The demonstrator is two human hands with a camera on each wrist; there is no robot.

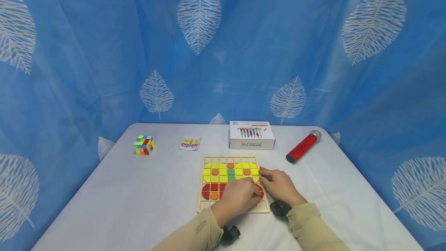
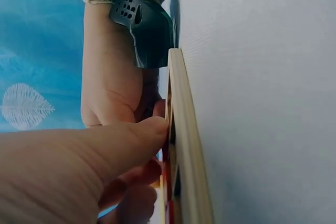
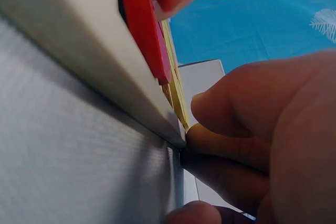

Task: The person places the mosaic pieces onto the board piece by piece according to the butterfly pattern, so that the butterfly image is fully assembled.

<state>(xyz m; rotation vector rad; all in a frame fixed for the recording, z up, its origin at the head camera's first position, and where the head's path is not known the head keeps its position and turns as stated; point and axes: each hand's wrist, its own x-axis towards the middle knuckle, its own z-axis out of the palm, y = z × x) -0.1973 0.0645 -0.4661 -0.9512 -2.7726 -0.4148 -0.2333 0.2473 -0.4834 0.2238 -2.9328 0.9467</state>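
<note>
A square wooden grid board (image 1: 204,206) lies on the white table, filled with yellow tiles (image 1: 207,166), red tiles (image 1: 206,191), orange discs (image 1: 215,195) and green squares (image 1: 231,172). My left hand (image 1: 238,195) reaches across its lower part. Its thumb and fingers pinch a red tile (image 3: 144,27) at the right side, covering neighbouring cells in the head view. Beside the board's right edge is my right hand (image 1: 280,184). Its fingertips (image 3: 202,136) touch the edge near the yellow tiles, with the thumb just above them.
Behind the board stands a white box (image 1: 252,143) with a colourful printed picture. A puzzle cube (image 1: 143,145) and a small picture card (image 1: 190,143) lie at left. A red glittery microphone (image 1: 302,148) lies at right. Blue leaf-patterned curtains (image 1: 223,69) surround the table.
</note>
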